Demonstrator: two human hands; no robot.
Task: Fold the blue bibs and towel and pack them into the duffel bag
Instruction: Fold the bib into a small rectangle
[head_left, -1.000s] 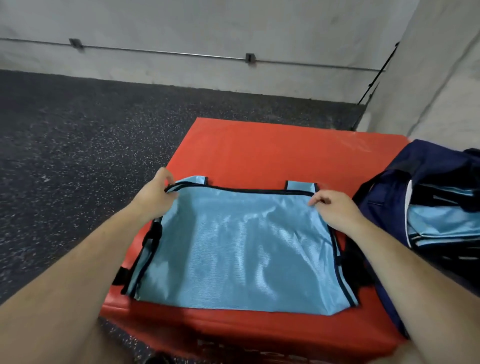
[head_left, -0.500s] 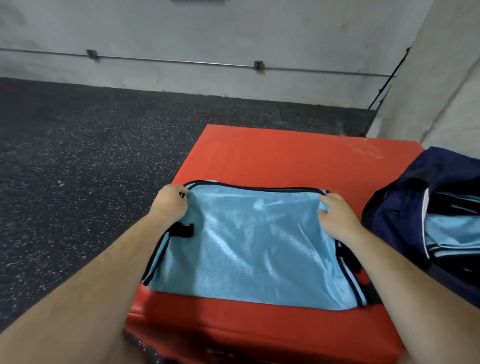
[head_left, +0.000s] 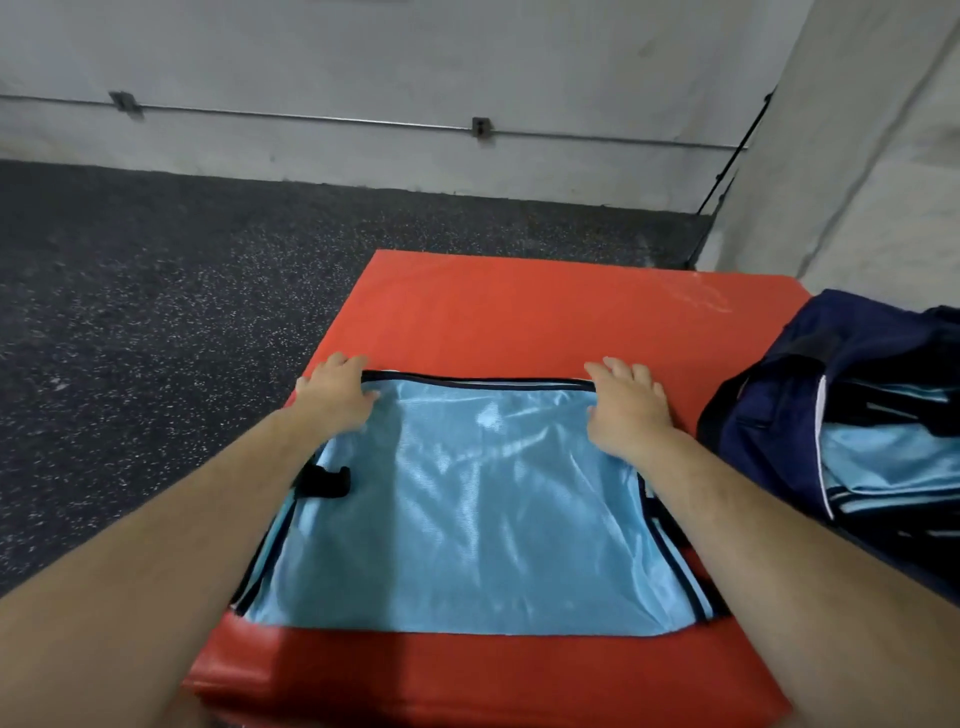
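A light blue bib (head_left: 478, 514) with dark trim lies flat on the red mat (head_left: 524, 312), its far edge folded over. My left hand (head_left: 335, 392) rests on the bib's far left corner and my right hand (head_left: 626, 402) on its far right corner, fingers fairly straight on the cloth. A black strap end (head_left: 324, 480) lies on the bib near my left forearm. The navy duffel bag (head_left: 789, 384) stands open at the right, with folded light blue cloth (head_left: 883, 462) inside it.
The red mat sits on a dark speckled floor (head_left: 156, 312). A grey wall (head_left: 415, 67) with a thin pipe runs along the back, and a wall corner stands close behind the bag at the right.
The bib's shoulder straps, seen sticking out a second ago, are now folded under. Both hands went from pinching the top corners to lying flat on them.
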